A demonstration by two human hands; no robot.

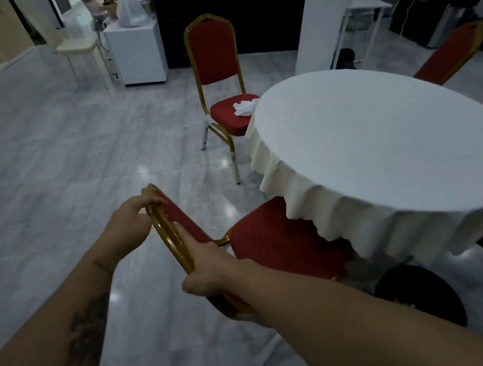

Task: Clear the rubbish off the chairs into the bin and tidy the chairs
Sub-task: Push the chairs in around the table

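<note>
The near red chair [278, 240] with a gold frame stands right in front of me, its seat partly under the round table [386, 139]. My left hand [132, 223] grips the top of its gold backrest frame. My right hand [207, 271] grips the same frame lower down, fingers curled round the tube. A second red chair [214, 59] stands further off at the table's far left, with crumpled white paper rubbish [245, 107] lying on its seat. A third red chair [451, 51] shows at the far right behind the table.
A white cloth covers the round table and hangs over its edge. A dark round object [422, 296] sits on the floor under the table. A white cabinet [137, 53] with a plastic bag on it and a cream chair [73, 44] stand at the back. Grey tiled floor [42, 184] spreads to the left.
</note>
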